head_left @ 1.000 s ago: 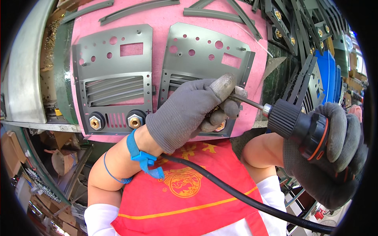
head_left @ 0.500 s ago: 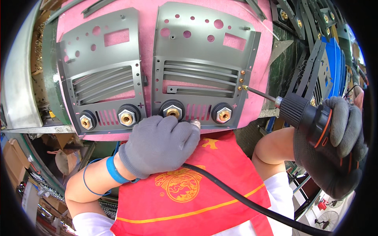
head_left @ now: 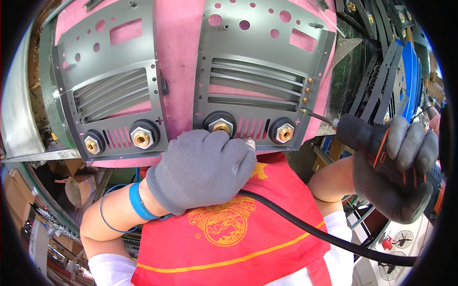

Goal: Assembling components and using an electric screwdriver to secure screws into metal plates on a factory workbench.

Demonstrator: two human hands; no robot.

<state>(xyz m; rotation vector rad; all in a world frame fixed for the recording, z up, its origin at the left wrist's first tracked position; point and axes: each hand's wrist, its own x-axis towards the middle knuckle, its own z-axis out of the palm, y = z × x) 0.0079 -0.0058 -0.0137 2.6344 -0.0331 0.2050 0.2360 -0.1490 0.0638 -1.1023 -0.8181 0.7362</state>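
My right hand (head_left: 398,162), in a dark grey glove, is wrapped round a black and orange power screwdriver (head_left: 355,128). The tool's long bit meets a small brass screw (head_left: 304,111), lowest in a column along the right side of a grey metal front panel (head_left: 253,40). My left hand (head_left: 205,171), in a grey glove with a bare fingertip showing, is curled closed on the panel's lower edge, beside a brass socket (head_left: 221,125). The fingers' undersides are hidden. A second brass socket (head_left: 285,133) sits at the panel's lower right corner.
Another grey panel (head_left: 107,62) lies to the left on the pink mat (head_left: 176,62). More metal panels (head_left: 384,86) are stacked at the right, by a blue sheet (head_left: 409,81). A black cable (head_left: 329,236) runs from under my left hand across the red apron (head_left: 186,260).
The right panel has shifted right and turned slightly clockwise with my left hand on it. The left panel has slid apart from it. The screwdriver bit now sits at the column's lowest screw.
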